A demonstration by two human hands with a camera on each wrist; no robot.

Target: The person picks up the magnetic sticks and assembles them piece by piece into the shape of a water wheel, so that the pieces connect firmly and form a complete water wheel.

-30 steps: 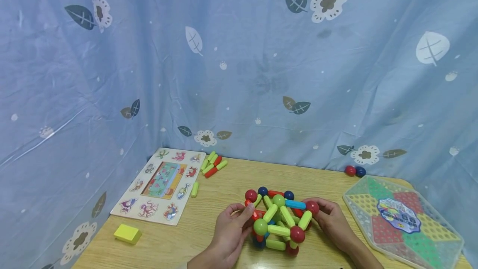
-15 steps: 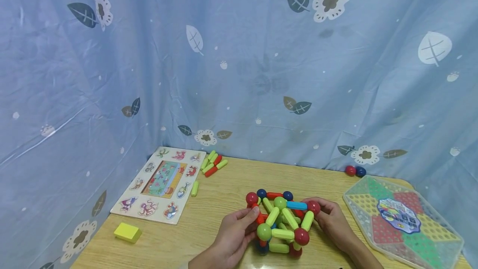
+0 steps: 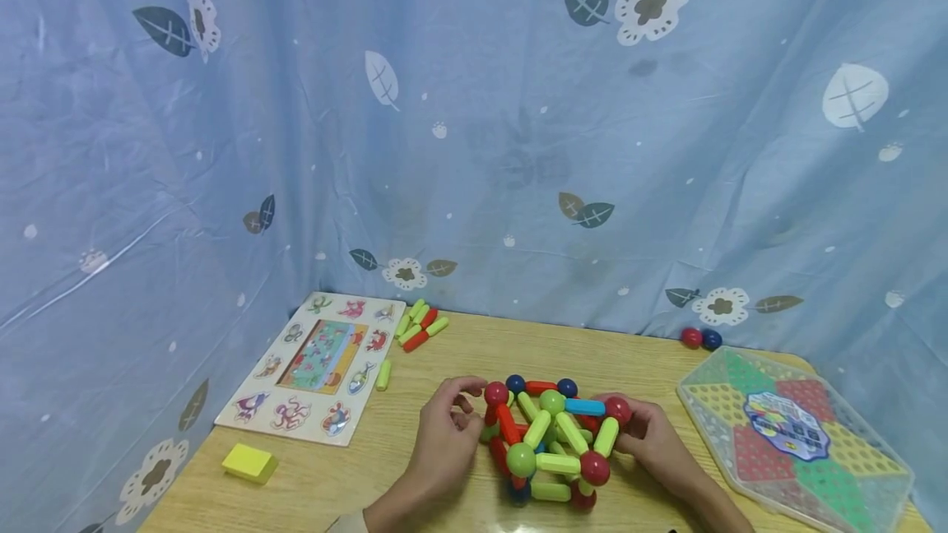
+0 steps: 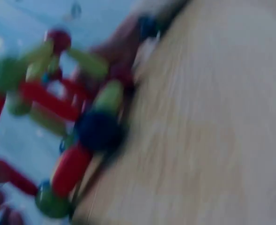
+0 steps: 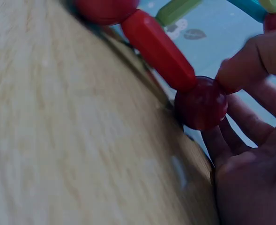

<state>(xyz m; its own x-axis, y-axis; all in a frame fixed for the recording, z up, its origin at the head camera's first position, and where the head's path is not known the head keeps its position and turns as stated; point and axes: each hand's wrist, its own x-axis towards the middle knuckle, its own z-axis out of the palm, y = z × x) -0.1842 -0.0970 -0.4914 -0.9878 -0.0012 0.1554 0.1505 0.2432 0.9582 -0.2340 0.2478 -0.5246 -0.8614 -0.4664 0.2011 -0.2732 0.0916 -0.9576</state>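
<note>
A cage-like structure of magnetic balls and sticks (image 3: 559, 463), in red, green, blue and dark blue, stands on the table in front of me. My left hand (image 3: 446, 434) is at its left side, fingers loosely bent beside the upper left red ball (image 3: 496, 393) and holding nothing. In the left wrist view, fingertips (image 4: 2, 211) show at the left edge, near a red stick (image 4: 17, 178). My right hand (image 3: 652, 440) holds the structure's right corner. The right wrist view shows its thumb and fingers around a lower red ball (image 5: 201, 103).
An animal puzzle board (image 3: 354, 385) lies at the left, with several loose sticks (image 3: 419, 327) beside it. A yellow block (image 3: 249, 463) is at the front left. A red ball (image 3: 691, 338) and a blue ball sit at the back right, behind a hexagonal game board (image 3: 792, 426).
My left hand has let go of the structure's left side and drawn slightly left, its fingers rising beside the red ball. The right hand stays at the right corner.
</note>
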